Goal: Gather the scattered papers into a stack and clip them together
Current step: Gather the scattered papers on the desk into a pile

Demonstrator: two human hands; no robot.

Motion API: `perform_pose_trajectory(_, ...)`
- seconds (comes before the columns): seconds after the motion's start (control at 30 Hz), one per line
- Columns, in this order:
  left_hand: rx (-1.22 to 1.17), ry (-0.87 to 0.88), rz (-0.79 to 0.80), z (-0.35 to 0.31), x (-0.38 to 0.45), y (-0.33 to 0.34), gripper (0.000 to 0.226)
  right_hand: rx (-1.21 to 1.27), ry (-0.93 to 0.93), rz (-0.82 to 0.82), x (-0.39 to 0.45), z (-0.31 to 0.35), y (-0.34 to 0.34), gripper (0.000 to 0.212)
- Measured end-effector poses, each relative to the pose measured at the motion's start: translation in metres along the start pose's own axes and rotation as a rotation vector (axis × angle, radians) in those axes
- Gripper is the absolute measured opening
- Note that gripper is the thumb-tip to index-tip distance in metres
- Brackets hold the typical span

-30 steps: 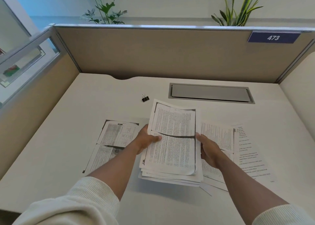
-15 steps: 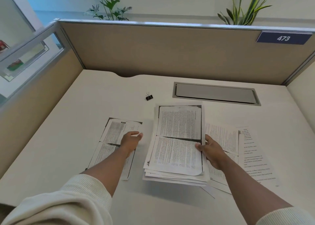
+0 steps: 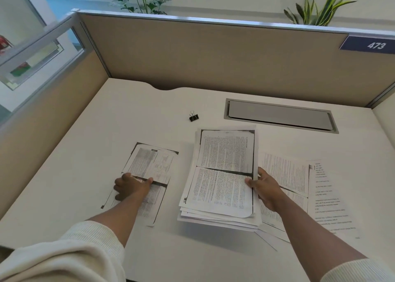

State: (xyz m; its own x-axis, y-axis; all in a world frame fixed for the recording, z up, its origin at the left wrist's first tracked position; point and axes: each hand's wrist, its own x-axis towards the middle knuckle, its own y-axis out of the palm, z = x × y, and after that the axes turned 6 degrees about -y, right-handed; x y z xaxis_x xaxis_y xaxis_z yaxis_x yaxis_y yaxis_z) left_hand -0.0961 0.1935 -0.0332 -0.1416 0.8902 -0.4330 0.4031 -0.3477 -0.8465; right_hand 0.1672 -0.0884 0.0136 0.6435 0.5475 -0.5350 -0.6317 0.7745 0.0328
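Observation:
A thick stack of printed papers point(image 3: 222, 175) is lifted at the middle of the white desk point(image 3: 85, 164). My right hand point(image 3: 264, 187) grips its right edge, thumb on top. A loose sheet point(image 3: 149, 166) lies flat on the desk to the left, and my left hand point(image 3: 131, 186) rests on its middle with fingers spread. Two more loose sheets lie to the right: one point(image 3: 286, 175) partly under the stack, another point(image 3: 329, 196) further right. A small black binder clip point(image 3: 193, 117) stands on the desk behind the papers.
Beige cubicle walls point(image 3: 213, 57) enclose the desk at the back and on both sides. A grey cable tray lid point(image 3: 280, 116) is set into the desk at the back right. A "473" sign point(image 3: 372, 45) hangs on the back wall.
My left hand let go of the stack's left edge, moved left and came down on the loose left sheet. My right hand alone keeps the stack.

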Motion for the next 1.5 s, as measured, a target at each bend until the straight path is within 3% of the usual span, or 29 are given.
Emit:
perform_pose_trajectory(0.67,0.197,-0.085,-0.011,0.014,0.041,-0.025,0.135,-0.005,0.017,-0.019,0.007,-0.013,0.018,0.035)
perform_pose_trajectory(0.87,0.235,-0.105,0.078,0.013,0.046,-0.023,0.114,-0.007,0.016,-0.026,0.006,-0.013,0.015,0.036)
perform_pose_trajectory(1.1,-0.221,0.080,0.194,0.008,0.036,-0.025,0.058,-0.056,-0.007,-0.095,0.005,-0.017,0.005,0.036)
perform_pose_trajectory(1.23,-0.507,0.104,0.453,-0.008,0.030,-0.027,0.036,-0.096,-0.023,-0.134,0.001,-0.019,-0.003,0.036)
perform_pose_trajectory(1.33,-0.662,0.045,0.677,-0.027,0.021,-0.033,0.039,-0.101,-0.033,-0.156,-0.002,-0.019,-0.006,0.034)
perform_pose_trajectory(1.5,-0.922,0.092,0.885,-0.061,0.011,-0.039,0.043,-0.101,-0.027,-0.179,-0.004,-0.020,-0.010,0.031)
